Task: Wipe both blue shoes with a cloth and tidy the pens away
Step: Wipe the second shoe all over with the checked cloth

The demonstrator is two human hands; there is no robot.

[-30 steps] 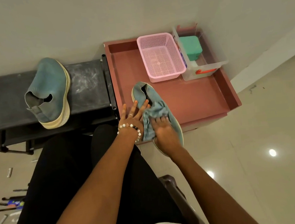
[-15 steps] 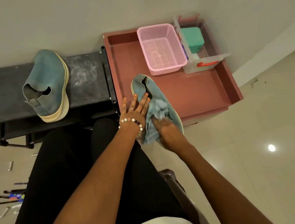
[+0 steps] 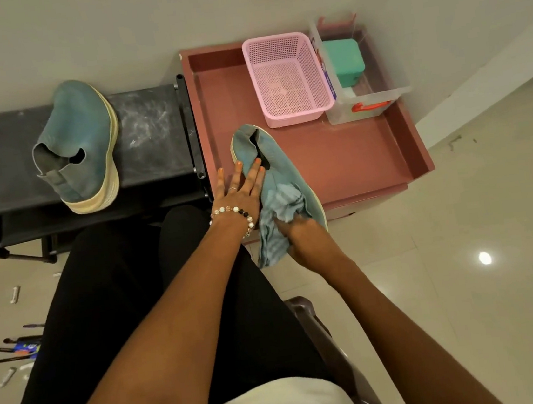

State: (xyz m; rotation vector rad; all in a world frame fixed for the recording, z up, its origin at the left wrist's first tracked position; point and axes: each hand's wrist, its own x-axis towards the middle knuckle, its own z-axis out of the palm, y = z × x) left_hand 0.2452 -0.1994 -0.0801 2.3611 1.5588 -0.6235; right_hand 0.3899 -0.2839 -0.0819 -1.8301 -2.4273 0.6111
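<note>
Left hand [image 3: 241, 193]: fingers straight and spread, resting flat on the near blue slip-on shoe [image 3: 276, 167] on the reddish tray tabletop [image 3: 353, 155].
Right hand [image 3: 306, 240]: blurred, presses the crumpled light-blue cloth [image 3: 277, 220] onto that shoe (finger state unclear).
Second blue shoe [image 3: 79, 146]: on the black bench tabletop [image 3: 151, 132].
Pens [image 3: 13, 350]: on the floor, far left.

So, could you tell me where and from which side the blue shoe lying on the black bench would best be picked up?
The blue shoe on the bench lies with its heel collar and open mouth toward the person and its toe toward the wall. Probably best to come from the near side with the left hand and pinch the collar, fingers inside the opening.
</note>
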